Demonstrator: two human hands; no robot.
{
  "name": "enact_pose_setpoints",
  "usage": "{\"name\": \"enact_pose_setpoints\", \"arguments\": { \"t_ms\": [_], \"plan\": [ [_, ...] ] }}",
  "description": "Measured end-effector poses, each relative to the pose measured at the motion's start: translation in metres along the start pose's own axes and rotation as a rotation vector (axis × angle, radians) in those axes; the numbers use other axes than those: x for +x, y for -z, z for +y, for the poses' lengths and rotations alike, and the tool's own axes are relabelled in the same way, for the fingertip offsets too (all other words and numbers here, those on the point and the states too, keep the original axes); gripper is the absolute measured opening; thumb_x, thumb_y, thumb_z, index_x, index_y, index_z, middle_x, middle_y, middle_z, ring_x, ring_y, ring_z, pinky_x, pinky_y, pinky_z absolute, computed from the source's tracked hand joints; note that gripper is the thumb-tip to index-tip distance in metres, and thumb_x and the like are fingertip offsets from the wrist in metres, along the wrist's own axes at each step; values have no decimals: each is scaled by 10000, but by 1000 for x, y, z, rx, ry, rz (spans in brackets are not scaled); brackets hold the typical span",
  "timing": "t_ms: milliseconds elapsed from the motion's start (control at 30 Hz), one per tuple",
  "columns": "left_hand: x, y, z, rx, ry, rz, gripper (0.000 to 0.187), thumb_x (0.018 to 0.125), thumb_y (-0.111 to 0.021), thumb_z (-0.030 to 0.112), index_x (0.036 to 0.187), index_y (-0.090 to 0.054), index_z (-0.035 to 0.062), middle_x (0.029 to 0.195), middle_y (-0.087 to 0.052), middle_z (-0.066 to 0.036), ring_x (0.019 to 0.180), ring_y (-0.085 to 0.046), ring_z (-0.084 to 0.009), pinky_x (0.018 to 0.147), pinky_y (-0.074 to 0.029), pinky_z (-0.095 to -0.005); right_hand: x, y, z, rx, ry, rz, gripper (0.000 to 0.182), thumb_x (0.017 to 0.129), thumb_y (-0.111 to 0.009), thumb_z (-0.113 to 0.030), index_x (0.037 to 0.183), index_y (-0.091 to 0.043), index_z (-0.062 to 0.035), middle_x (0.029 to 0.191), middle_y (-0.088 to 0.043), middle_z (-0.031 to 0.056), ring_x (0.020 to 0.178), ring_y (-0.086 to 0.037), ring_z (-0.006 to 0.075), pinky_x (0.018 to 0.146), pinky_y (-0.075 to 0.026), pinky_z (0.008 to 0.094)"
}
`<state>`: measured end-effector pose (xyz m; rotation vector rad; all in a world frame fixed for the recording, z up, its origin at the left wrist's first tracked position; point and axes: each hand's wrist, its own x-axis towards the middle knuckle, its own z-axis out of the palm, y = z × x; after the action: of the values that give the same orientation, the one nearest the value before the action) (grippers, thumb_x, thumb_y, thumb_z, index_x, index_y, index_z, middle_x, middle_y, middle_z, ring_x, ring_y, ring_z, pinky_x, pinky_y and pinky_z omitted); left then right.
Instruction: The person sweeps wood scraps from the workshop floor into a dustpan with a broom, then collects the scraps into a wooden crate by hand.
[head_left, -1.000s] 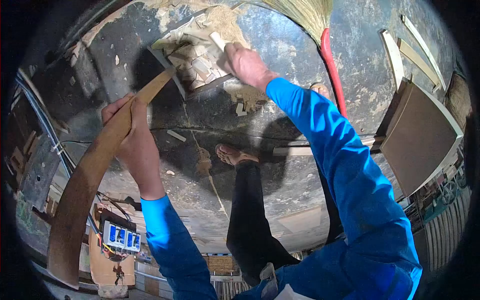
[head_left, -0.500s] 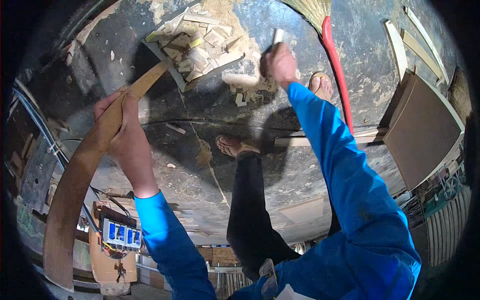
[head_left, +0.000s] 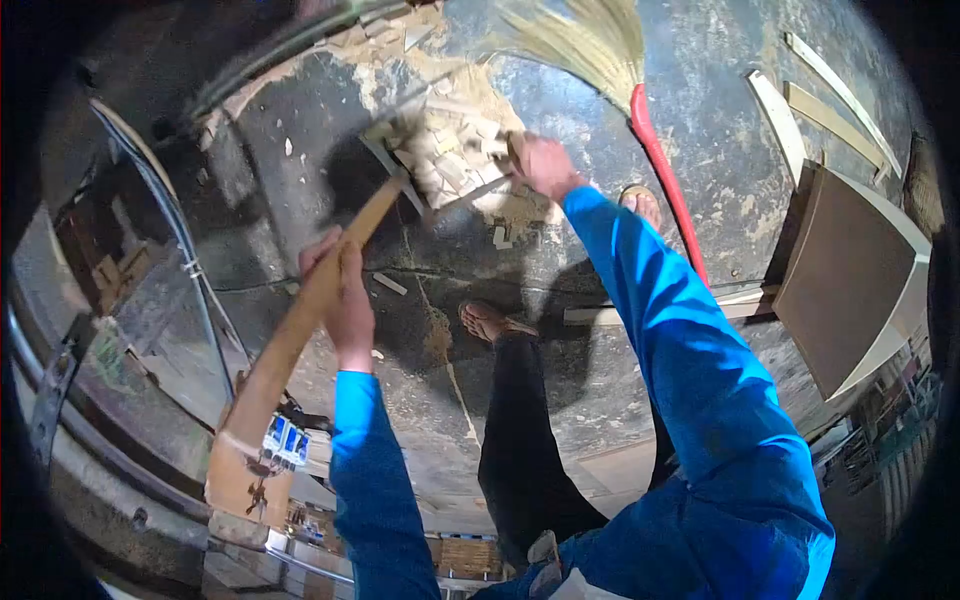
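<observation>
Plainly risky: left hand [head_left: 345, 290] clamped round handle [head_left: 300, 330] of dustpan [head_left: 440, 160] heaped with offcuts [head_left: 455, 150], right hand [head_left: 540, 165] at dustpan's rim, fingers perhaps closed on one; any tilt could spill offcuts.

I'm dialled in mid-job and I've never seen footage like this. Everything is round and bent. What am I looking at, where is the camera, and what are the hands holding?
There is one picture, from a camera worn on the person's head, looking down; the wide lens bends everything. The blue sleeves are the person's own arms. The left hand grips a long wooden handle that ends in a dustpan full of small wood offcuts. The right hand is at the pan's edge, by scraps on the dark floor; whether it holds anything cannot be told. A straw broom with a red handle lies to the right, and the person's sandalled foot shows below.
</observation>
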<state>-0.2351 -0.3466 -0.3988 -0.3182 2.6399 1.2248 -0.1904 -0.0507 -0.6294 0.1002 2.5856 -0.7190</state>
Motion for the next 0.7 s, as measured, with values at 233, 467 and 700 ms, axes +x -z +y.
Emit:
{"name": "enact_pose_setpoints", "arguments": {
  "t_ms": [233,467,700],
  "plan": [
    [-87,-8,18,-337,131,-53,230,983,-661,96,1162,-549,5,1232,-597,-125,1139,-602,-243,1024,-511,-377,-200,97,51,486,-102,27,378,873,-676,-259,1105,-586,25,1113,-619,204,1117,-586,428,953,-473,524],
    [-201,41,124,-459,313,-95,383,1002,-610,101,1326,-450,-25,1324,-518,-205,1268,-554,-334,1106,-530,-459,-428,282,101,758,-631,130,264,889,-668,-239,1074,-742,-68,1046,-715,197,976,-699,346,882,-540,445],
    [-274,102,210,-508,288,-121,187,1000,-613,123,1153,-558,31,1181,-600,-129,1135,-605,-258,969,-556,-466,-675,294,116,765,-824,615,357,889,-650,-325,1017,-747,-6,885,-749,169,844,-731,249,791,-566,385]
  ]
}}
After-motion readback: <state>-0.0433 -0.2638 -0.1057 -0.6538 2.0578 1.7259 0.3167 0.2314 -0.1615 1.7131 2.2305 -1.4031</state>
